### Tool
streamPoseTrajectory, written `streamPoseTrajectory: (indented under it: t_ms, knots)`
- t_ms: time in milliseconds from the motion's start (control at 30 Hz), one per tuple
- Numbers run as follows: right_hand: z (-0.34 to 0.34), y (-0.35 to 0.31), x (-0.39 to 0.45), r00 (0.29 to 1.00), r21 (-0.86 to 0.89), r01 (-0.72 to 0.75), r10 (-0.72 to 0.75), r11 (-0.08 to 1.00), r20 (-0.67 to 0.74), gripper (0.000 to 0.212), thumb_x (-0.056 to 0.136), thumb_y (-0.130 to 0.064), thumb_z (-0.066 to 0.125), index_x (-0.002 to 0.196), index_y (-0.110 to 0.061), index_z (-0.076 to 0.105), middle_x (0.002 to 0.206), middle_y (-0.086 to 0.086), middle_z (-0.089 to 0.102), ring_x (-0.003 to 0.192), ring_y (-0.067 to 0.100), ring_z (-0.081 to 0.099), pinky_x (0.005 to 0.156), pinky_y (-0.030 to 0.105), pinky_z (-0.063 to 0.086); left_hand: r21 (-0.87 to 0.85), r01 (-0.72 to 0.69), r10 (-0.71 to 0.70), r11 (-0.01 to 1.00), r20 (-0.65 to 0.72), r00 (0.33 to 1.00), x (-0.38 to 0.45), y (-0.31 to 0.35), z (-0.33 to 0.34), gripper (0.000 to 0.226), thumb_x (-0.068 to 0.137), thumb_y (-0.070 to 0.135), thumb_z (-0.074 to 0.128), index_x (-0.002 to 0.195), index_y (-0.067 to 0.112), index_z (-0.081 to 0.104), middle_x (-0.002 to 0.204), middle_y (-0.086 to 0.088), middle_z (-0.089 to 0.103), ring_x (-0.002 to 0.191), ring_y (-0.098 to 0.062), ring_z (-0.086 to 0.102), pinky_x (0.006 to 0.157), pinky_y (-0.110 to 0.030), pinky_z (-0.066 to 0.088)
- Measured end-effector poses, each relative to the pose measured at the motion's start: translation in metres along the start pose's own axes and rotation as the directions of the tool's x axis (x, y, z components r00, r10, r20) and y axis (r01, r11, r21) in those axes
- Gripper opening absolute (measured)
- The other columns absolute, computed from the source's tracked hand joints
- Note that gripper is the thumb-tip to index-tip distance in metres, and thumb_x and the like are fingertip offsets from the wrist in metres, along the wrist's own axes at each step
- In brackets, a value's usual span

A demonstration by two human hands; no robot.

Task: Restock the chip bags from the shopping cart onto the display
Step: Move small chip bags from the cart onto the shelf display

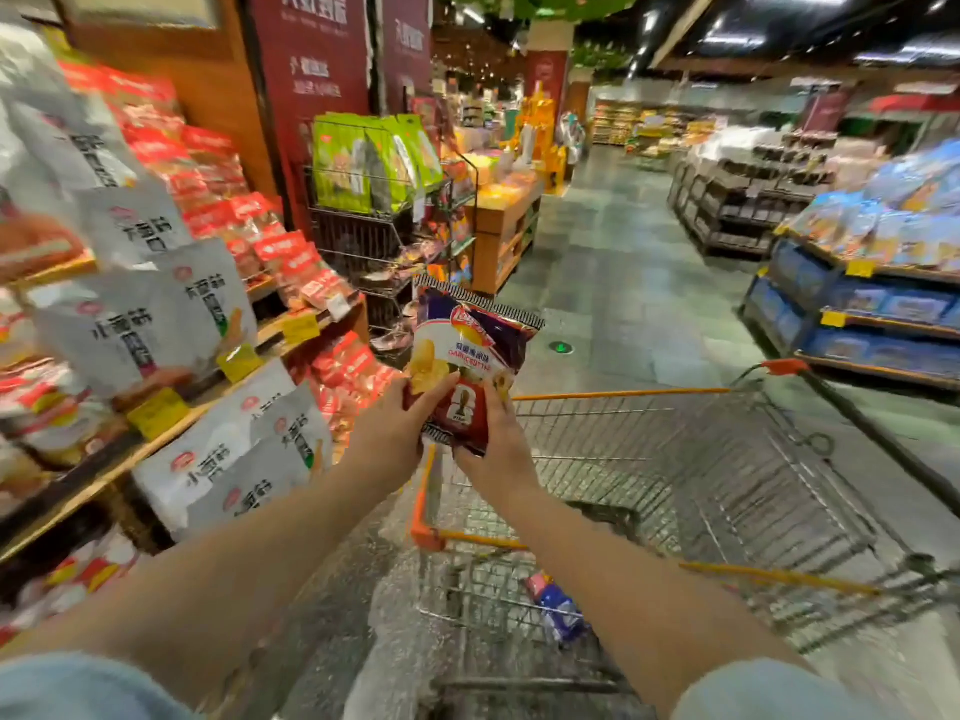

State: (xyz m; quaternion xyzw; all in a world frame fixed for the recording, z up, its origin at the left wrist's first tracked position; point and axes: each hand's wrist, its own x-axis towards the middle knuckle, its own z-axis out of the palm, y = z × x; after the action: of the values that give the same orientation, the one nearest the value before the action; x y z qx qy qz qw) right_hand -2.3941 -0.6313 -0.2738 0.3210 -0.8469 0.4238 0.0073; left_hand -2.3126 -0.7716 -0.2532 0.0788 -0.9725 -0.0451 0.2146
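Supermarket shelves (171,418) with white and red snack bags stand to the left of both hands. The left hand (395,433) and the right hand (498,449) grip one chip bag (467,350) by its lower end, upright, above the front corner of the shopping cart (675,459). Another small packet (558,602) lies in the cart below the right forearm.

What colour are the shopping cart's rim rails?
Orange, on the wire shopping cart's rim rails, seen in the head view.
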Motion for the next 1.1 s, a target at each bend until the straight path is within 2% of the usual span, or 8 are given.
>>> streamPoseTrajectory:
  t_ms: [133, 267, 400, 533, 633, 833, 1000, 1100]
  knots:
    - [0.084, -0.087, -0.045, 0.989, 0.103, 0.082, -0.094, 0.991, 0.116, 0.091, 0.082, -0.025, 0.070, 0.152, -0.027, 0.013, 0.154, 0.010, 0.022, 0.136, 0.029, 0.033, 0.106, 0.043, 0.039, 0.149, 0.184, -0.190, 0.972, 0.024, 0.982, -0.098, -0.069, -0.071, 0.085, 0.089, 0.019, 0.057, 0.144, 0.051, 0.000, 0.143, -0.018, 0.035, 0.098, -0.038, 0.057, 0.073, -0.037, 0.050]
    - [0.142, -0.164, -0.072, 0.951, 0.156, 0.167, -0.200, 0.974, 0.234, 0.088, 0.086, -0.030, 0.068, 0.152, -0.033, 0.009, 0.153, 0.008, 0.022, 0.137, 0.029, 0.031, 0.106, 0.044, 0.039, 0.193, 0.347, -0.346, 0.918, -0.039, 0.937, -0.178, -0.124, -0.124, 0.085, 0.090, 0.019, 0.053, 0.144, 0.053, -0.003, 0.142, -0.014, 0.034, 0.096, -0.034, 0.057, 0.070, -0.036, 0.051]
    - [0.193, -0.234, -0.099, 0.880, 0.190, 0.280, -0.331, 0.941, 0.341, 0.086, 0.087, -0.034, 0.065, 0.150, -0.039, 0.006, 0.151, 0.007, 0.025, 0.134, 0.028, 0.034, 0.105, 0.045, 0.040, 0.191, 0.473, -0.459, 0.860, -0.117, 0.881, -0.259, -0.161, -0.164, 0.086, 0.087, 0.014, 0.061, 0.147, 0.048, 0.009, 0.138, -0.022, 0.040, 0.087, -0.037, 0.059, 0.060, -0.029, 0.038]
    - [0.256, -0.297, -0.139, 0.751, 0.272, 0.399, -0.482, 0.876, 0.450, 0.088, 0.089, -0.038, 0.063, 0.146, -0.046, -0.003, 0.157, 0.004, 0.012, 0.143, 0.025, 0.018, 0.112, 0.043, 0.030, 0.193, 0.615, -0.596, 0.765, -0.150, 0.789, -0.346, -0.197, -0.197, 0.090, 0.086, 0.017, 0.065, 0.145, 0.051, 0.006, 0.137, -0.025, 0.040, 0.084, -0.038, 0.059, 0.057, -0.031, 0.039]
    - [0.306, -0.341, -0.168, 0.655, 0.371, 0.421, -0.560, 0.828, 0.508, 0.094, 0.087, -0.037, 0.066, 0.136, -0.057, -0.012, 0.157, 0.005, 0.010, 0.143, 0.028, 0.019, 0.109, 0.046, 0.035, 0.197, 0.688, -0.662, 0.698, -0.188, 0.725, -0.406, -0.223, -0.221, 0.096, 0.083, 0.016, 0.067, 0.138, 0.055, -0.002, 0.137, -0.025, 0.039, 0.089, -0.039, 0.059, 0.060, -0.033, 0.043]
    - [0.390, -0.427, -0.212, 0.423, 0.514, 0.485, -0.704, 0.708, 0.570, 0.094, 0.087, -0.032, 0.067, 0.136, -0.053, -0.011, 0.157, 0.010, 0.009, 0.142, 0.030, 0.020, 0.109, 0.045, 0.035, 0.244, 0.835, -0.801, 0.493, -0.249, 0.545, -0.507, -0.282, -0.258, 0.104, 0.085, 0.019, 0.063, 0.133, 0.063, -0.018, 0.147, -0.017, 0.026, 0.099, -0.036, 0.055, 0.072, -0.037, 0.052]
    - [0.452, -0.493, -0.235, 0.276, 0.586, 0.464, -0.737, 0.665, 0.617, 0.086, 0.091, -0.030, 0.061, 0.148, -0.040, -0.003, 0.159, 0.007, 0.001, 0.146, 0.026, 0.010, 0.115, 0.040, 0.027, 0.200, 0.916, -0.857, 0.347, -0.329, 0.396, -0.568, -0.328, -0.289, 0.095, 0.084, 0.013, 0.062, 0.139, 0.060, 0.000, 0.151, -0.012, 0.022, 0.107, -0.033, 0.054, 0.082, -0.034, 0.050]
    - [0.486, -0.528, -0.242, 0.210, 0.650, 0.427, -0.768, 0.628, 0.605, 0.082, 0.091, -0.034, 0.059, 0.150, -0.037, 0.002, 0.159, -0.002, 0.002, 0.146, 0.018, 0.009, 0.115, 0.038, 0.028, 0.181, 0.928, -0.858, 0.325, -0.356, 0.370, -0.598, -0.355, -0.300, 0.105, 0.081, 0.006, 0.066, 0.134, 0.063, -0.005, 0.148, -0.015, 0.027, 0.095, -0.033, 0.059, 0.075, -0.035, 0.053]
